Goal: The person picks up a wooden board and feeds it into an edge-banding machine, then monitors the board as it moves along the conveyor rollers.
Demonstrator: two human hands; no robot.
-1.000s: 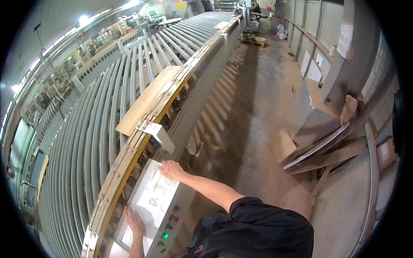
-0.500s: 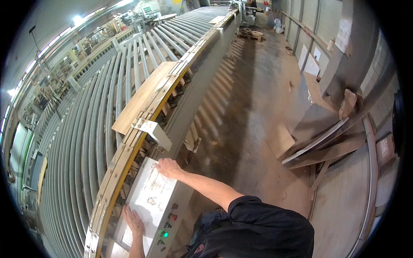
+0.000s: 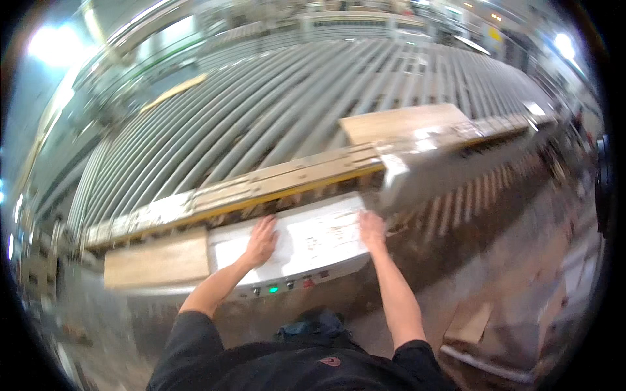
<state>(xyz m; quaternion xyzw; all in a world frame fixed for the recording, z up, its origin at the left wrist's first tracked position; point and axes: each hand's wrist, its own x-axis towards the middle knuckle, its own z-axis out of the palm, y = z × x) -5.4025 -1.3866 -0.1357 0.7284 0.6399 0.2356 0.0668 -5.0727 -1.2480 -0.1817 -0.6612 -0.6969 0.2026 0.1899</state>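
Both my hands rest flat on top of a white control console [image 3: 313, 251] in front of me. My left hand [image 3: 262, 240] lies palm down on its left part, fingers spread. My right hand [image 3: 372, 229] lies on its right edge, beside a grey metal bracket [image 3: 394, 179]. A sheet with faint drawings covers the console top between the hands. Small green and red buttons [image 3: 290, 285] line the console's front face. Neither hand holds anything.
Behind the console runs a yellow-edged rail [image 3: 261, 189], then a wide bed of long grey conveyor rollers [image 3: 274, 111]. A wooden board [image 3: 404, 122] lies on the rollers at right, another [image 3: 156, 262] left of the console. Cardboard pieces [image 3: 469, 322] lie on the floor at lower right.
The view has swung so the roller bed now lies straight ahead. My left hand has moved up onto the console top; my right hand stays on its right edge.
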